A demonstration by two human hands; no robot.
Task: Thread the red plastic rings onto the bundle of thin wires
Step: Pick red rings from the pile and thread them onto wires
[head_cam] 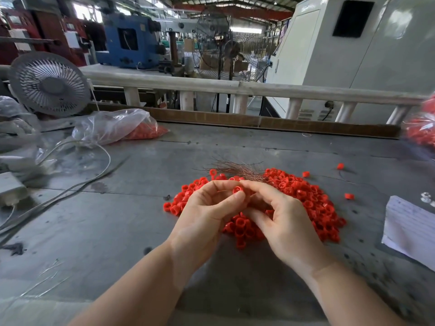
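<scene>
A heap of red plastic rings [313, 203] lies on the grey table [117, 231] in the middle of the view. A bundle of thin coppery wires [233, 170] fans out to the left just behind the heap, and one red ring [213, 172] hangs near its tips. My left hand [207, 208] pinches a single red ring [237, 189] between thumb and fingers. My right hand [280, 215] meets it fingertip to fingertip and pinches a thin wire at that ring. Both hands hover over the near side of the heap.
A clear plastic bag [113, 125] with more red rings lies at the back left, beside a small grey fan [49, 83] and loose cables [77, 184]. A white paper sheet [409, 227] lies at the right. Another bag of rings [421, 130] sits at the far right edge.
</scene>
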